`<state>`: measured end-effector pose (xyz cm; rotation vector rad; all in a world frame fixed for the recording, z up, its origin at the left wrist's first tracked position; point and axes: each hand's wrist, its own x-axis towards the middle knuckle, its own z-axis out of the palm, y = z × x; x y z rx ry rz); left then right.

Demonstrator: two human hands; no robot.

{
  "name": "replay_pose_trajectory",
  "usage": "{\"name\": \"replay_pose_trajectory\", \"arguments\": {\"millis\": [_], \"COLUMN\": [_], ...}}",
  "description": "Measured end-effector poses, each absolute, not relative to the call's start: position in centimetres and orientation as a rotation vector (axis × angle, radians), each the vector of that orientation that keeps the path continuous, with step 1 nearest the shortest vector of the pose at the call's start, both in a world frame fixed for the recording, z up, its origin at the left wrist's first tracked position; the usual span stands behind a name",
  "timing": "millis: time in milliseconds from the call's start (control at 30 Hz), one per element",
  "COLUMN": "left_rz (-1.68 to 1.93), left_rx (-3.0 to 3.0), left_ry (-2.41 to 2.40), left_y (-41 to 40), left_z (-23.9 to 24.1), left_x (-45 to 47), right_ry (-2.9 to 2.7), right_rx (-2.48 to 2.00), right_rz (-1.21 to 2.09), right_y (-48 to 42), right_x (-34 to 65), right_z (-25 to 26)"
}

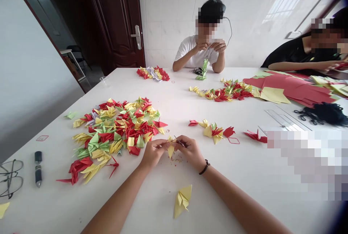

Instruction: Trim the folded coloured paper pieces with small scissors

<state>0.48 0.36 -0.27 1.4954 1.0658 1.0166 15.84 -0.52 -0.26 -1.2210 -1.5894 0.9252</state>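
My left hand (pixel 154 150) pinches a small yellow folded-paper piece (pixel 170 150), apparently an origami crane, over the table. Closed at the other side of it, my right hand (pixel 190 150) holds a thin dark pointed tool (pixel 178 140) whose tip points up and left. Its exact kind is too small to tell, and fingers hide part of the paper. Tiny red and yellow paper bits (pixel 176 160) lie scattered just below my hands. Nearer to me, between my forearms, rests a yellow paper crane (pixel 183 201). A large heap of red, yellow and green cranes (pixel 122 121) spreads beside my left hand.
Glasses (pixel 11 179) and a dark pen (pixel 38 168) lie at the left. Smaller crane piles (pixel 228 90), red paper sheets (pixel 293 87) and black cord (pixel 326 113) occupy the far right. Across sits a person in white (pixel 187 50); another in black (pixel 288 52) leans in at right.
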Motion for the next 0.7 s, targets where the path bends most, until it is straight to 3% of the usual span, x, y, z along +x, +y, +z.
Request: {"name": "replay_pose_trajectory", "arguments": {"millis": [700], "left_rz": [1.118], "left_rx": [1.489], "left_ry": [1.139], "left_y": [-0.27], "left_z": [-0.21], "left_x": [1.23], "right_ry": [-1.289], "right_rx": [-1.164], "right_rz": [1.175], "right_y": [-0.46], "right_x": [15.27], "right_z": [-0.47]}}
